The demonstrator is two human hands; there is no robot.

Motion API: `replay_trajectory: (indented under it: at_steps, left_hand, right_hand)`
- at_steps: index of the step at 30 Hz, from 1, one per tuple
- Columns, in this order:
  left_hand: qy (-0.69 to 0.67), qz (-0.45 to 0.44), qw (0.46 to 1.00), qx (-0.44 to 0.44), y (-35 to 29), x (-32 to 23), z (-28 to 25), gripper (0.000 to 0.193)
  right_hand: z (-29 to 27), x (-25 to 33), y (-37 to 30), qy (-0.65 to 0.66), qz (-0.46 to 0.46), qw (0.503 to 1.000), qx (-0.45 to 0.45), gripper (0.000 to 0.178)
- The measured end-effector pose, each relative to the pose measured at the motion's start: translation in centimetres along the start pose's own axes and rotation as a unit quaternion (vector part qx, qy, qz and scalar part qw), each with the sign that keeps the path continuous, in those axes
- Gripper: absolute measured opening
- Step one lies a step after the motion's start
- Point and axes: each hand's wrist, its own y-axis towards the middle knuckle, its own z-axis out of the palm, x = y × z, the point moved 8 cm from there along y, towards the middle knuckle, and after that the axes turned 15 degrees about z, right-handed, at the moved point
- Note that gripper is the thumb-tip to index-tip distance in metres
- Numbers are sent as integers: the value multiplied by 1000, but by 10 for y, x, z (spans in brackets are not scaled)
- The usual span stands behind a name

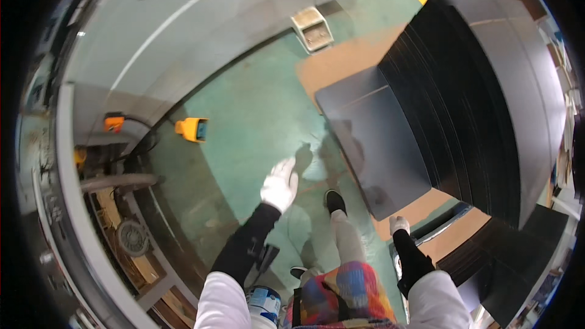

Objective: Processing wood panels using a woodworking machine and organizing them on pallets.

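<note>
My left hand, in a white glove, is held out over the green floor, its fingers stretched forward and nothing in them. Close to the near edge of a flat dark grey panel is my right hand, also gloved. Its fingers look curled in, and no object shows in them; whether it touches the panel is unclear. Beyond that panel rises a tall stack of black sheets, leaning and fanned along its edges. Tan cardboard lies beneath the panel.
A grey machine side runs along the left. On the floor by it are a yellow foot pedal and a pale open-fronted box. More black sheets lie at the right. A blue-and-white bucket stands by my left forearm.
</note>
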Motion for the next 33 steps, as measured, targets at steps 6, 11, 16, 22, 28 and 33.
replay_trajectory:
  at_steps: [6, 11, 16, 22, 28, 33]
  left_hand:
    - [89, 62, 993, 38, 196, 57, 154, 53]
    - [134, -15, 986, 94, 268, 91, 194, 54]
    - [142, -14, 988, 65, 267, 101, 195, 46]
    - [180, -20, 979, 88, 265, 103, 195, 48]
    - [213, -15, 975, 58, 269, 105, 190, 40]
    - [232, -29, 969, 75, 272, 100, 190, 41]
  right_hand:
    - [36, -7, 39, 101, 117, 988, -9, 62]
    - [56, -23, 43, 182, 117, 974, -70, 49]
    - [77, -38, 38, 360, 191, 912, 47, 45]
    - [80, -39, 39, 413, 231, 875, 108, 45]
    - [76, -25, 26, 508, 268, 813, 96, 54]
    - [81, -42, 36, 481, 259, 831, 100, 52]
